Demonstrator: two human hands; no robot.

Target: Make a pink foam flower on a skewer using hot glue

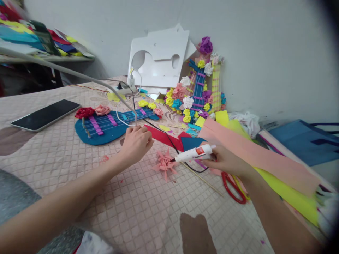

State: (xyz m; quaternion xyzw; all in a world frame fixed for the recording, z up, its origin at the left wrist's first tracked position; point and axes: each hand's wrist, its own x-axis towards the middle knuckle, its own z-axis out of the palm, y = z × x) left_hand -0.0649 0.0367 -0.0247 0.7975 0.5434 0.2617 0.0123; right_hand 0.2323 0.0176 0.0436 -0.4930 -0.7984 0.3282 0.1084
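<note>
My right hand (225, 160) grips a white glue tube (194, 153) and points its nozzle at a pink paper flower (165, 163) lying on the quilted cloth. My left hand (136, 143) is curled closed just left of the flower, close to the lower edge of a blue paper guitar (106, 127) with pink bars and thin strings. What the left fingers hold, if anything, is hidden. A thin wooden stick (202, 179) lies under the tube.
Red-handled scissors (234, 187) lie by my right wrist. Pink and yellow paper sheets (265, 155) stretch to the right. A phone (45, 114) lies at the left. Flower-covered paper guitars (198, 88) lean on the wall. A black cable (161, 132) crosses red paper.
</note>
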